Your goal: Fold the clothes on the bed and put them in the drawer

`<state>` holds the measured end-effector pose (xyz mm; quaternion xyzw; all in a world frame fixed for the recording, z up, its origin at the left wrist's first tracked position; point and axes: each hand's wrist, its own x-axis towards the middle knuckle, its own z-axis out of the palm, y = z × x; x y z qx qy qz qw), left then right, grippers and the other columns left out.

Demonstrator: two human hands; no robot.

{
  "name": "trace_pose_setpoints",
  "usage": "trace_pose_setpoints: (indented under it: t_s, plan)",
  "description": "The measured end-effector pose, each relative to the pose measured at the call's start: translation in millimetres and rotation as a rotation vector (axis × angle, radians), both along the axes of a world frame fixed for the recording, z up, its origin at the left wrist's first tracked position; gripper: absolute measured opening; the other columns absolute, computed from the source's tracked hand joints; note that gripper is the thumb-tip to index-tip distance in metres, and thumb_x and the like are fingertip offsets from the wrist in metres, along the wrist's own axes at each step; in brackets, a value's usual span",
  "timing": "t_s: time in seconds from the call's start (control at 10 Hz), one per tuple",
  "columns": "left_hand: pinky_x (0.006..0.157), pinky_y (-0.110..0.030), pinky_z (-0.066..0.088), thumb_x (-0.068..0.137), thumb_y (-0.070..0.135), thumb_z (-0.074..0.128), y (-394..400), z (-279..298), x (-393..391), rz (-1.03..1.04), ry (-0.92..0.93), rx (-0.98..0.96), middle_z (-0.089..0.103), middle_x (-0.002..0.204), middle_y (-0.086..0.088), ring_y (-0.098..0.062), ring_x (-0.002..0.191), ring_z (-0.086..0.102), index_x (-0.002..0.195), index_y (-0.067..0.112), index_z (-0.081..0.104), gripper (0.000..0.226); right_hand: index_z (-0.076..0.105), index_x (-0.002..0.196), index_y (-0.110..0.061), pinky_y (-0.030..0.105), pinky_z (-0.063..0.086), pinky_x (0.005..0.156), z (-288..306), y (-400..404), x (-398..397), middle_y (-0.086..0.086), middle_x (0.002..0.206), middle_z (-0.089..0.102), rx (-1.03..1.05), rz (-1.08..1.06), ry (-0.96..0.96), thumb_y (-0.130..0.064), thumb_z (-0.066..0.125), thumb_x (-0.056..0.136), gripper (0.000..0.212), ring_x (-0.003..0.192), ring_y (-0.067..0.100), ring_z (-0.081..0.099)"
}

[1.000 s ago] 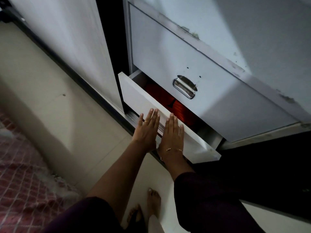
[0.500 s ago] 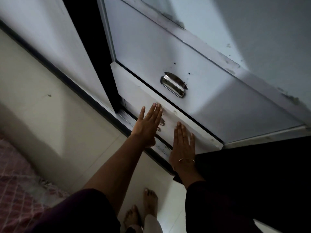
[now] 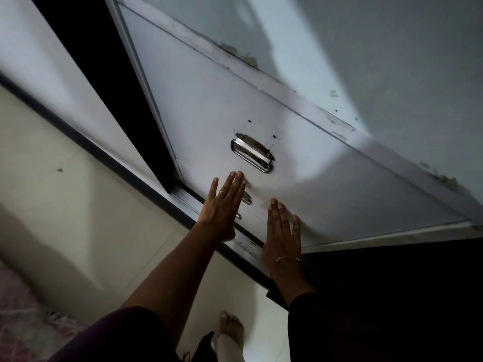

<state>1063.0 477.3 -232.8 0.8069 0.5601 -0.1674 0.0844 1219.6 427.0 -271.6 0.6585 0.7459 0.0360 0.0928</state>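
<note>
White laminate meets both flat palms: the left hand and right hand lie with fingers straight and together against the lower drawer, gripping nothing. Spreading two open hands across the panel, rather than hooking its small handle, suits an even push that should keep the front from skewing. The drawer appears flush with the cabinet, so any clothes in it are hidden; none are visible elsewhere. Above the fingertips sits the upper drawer with its steel pull, untouched. Left of the cabinet a dark gap opens beside a sliding door. Below, a bare foot stands on pale floor, and a pink patterned cloth edges the frame.
</note>
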Motion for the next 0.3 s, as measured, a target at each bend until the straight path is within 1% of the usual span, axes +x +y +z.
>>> trace_pose_setpoints:
  t_s: [0.1, 0.2, 0.3]
  plan:
    - [0.107, -0.049, -0.018, 0.08, 0.039, 0.065, 5.4, 2.8, -2.3, -0.01, -0.002, 0.004, -0.035, 0.142, -0.014, -0.027, 0.131, -0.033, 0.136, 0.008, -0.03, 0.114, 0.034, 0.137, -0.007, 0.044, 0.016, 0.109, 0.8, 2.7, -1.1, 0.011, 0.148, 0.03, -0.008, -0.031, 0.01, -0.037, 0.089, 0.036, 0.118, 0.136, 0.023, 0.024]
    - [0.107, -0.048, -0.017, 0.084, 0.039, 0.06, 9.4, 11.1, -9.8, -0.066, 0.009, 0.024, -0.027, 0.15, -0.013, -0.027, 0.135, -0.03, 0.146, 0.009, -0.018, 0.104, -0.001, 0.143, -0.008, 0.053, -0.003, 0.112, 14.0, 2.7, -6.5, 0.014, 0.152, -0.009, -0.141, -0.056, -0.084, -0.045, 0.074, 0.068, 0.112, 0.144, 0.029, -0.008]
    - [0.109, -0.048, -0.014, 0.088, 0.034, 0.055, 3.1, 16.6, -9.4, -0.083, 0.0, 0.081, -0.015, 0.156, -0.015, -0.03, 0.14, -0.024, 0.149, 0.007, -0.003, 0.088, -0.02, 0.141, -0.005, 0.056, -0.008, 0.111, 28.4, 0.4, -12.1, 0.017, 0.149, -0.028, -0.276, -0.019, -0.056, -0.039, 0.056, 0.088, 0.098, 0.139, 0.03, -0.023]
